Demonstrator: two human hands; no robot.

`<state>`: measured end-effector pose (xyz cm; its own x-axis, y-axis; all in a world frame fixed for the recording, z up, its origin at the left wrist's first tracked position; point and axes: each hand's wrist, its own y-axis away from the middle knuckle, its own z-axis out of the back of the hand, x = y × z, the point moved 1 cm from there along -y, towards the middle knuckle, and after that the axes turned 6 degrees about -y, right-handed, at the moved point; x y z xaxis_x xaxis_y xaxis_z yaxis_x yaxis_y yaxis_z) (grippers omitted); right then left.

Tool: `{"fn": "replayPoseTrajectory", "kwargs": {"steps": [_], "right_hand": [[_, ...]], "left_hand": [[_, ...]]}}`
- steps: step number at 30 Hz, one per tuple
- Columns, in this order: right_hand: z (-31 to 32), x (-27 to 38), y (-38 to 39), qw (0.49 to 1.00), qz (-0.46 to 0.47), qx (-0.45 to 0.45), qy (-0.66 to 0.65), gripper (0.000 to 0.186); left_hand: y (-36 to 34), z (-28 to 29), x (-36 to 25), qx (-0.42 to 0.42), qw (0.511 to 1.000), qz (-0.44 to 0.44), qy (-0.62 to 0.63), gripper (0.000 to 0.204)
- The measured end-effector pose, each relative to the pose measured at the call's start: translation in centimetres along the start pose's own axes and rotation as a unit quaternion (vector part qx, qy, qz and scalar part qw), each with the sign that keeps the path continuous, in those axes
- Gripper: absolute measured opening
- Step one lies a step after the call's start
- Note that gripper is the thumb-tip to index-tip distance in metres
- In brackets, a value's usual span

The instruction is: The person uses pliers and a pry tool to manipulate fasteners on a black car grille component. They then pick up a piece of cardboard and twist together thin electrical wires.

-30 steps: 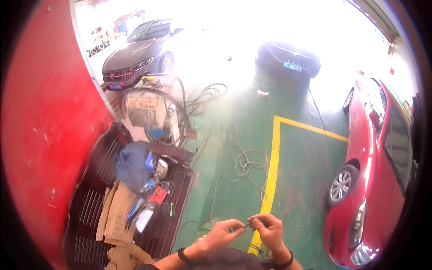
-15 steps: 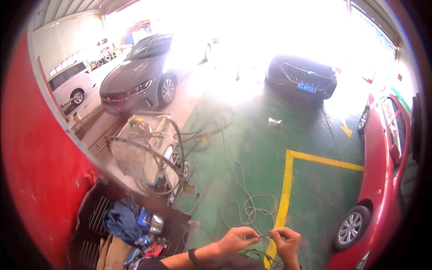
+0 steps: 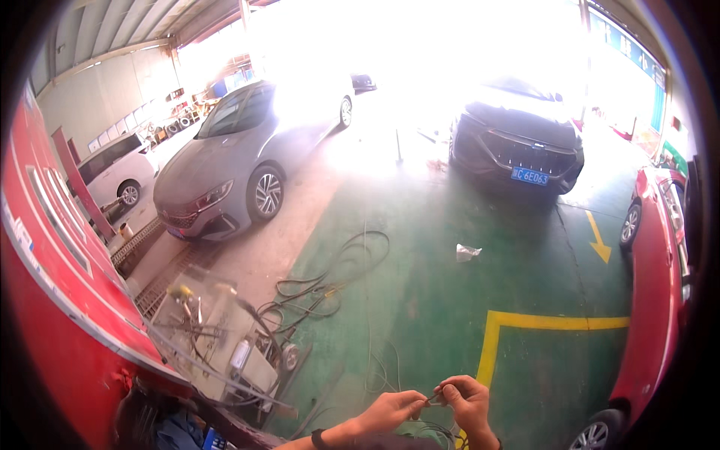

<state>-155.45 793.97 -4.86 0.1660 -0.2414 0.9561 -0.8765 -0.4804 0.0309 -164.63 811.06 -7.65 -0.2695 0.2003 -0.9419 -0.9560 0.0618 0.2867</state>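
Note:
Near the bottom of the view, my left hand pinches one end of a short stretch of thin dark wire. My right hand holds the same wire between thumb and fingers, just to the right. The two hands are close together, with the wire bridging the small gap. Below them hangs a bundle of thin cables, partly hidden by my hands. A dark band circles my left wrist. The exact ends of the wire are too small to make out.
A cluttered cart with hoses and tools stands at left, beside a red panel. Coiled hoses lie on the green floor. A grey car, a dark car and a red car are parked around.
The view has tilted up, so the cars and cart sit lower in it. My hands stay close together on the wire; the right hand's fingers are now raised slightly higher.

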Motion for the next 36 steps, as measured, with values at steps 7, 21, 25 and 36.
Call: {"fn": "replayPoseTrajectory", "kwargs": {"steps": [7,21,25,36], "right_hand": [[0.9,1.3,-20.4,0.997,-0.051,0.034,-0.054,0.009],[2.6,4.8,-63.5,0.989,0.009,-0.038,0.141,0.011],[3.7,3.1,-75.0,0.997,-0.001,-0.051,0.057,0.009],[0.2,3.2,-112.6,0.990,-0.037,0.065,0.118,0.014]], "left_hand": [[-15.5,9.0,-2.9,-0.046,0.996,-0.004,0.075,0.029],[-53.9,32.1,-9.7,-0.042,0.996,-0.050,0.068,0.027],[-63.7,38.9,-11.1,-0.060,0.996,-0.054,0.038,0.026],[-89.9,59.0,-14.4,-0.104,0.992,-0.017,0.069,0.029]]}}
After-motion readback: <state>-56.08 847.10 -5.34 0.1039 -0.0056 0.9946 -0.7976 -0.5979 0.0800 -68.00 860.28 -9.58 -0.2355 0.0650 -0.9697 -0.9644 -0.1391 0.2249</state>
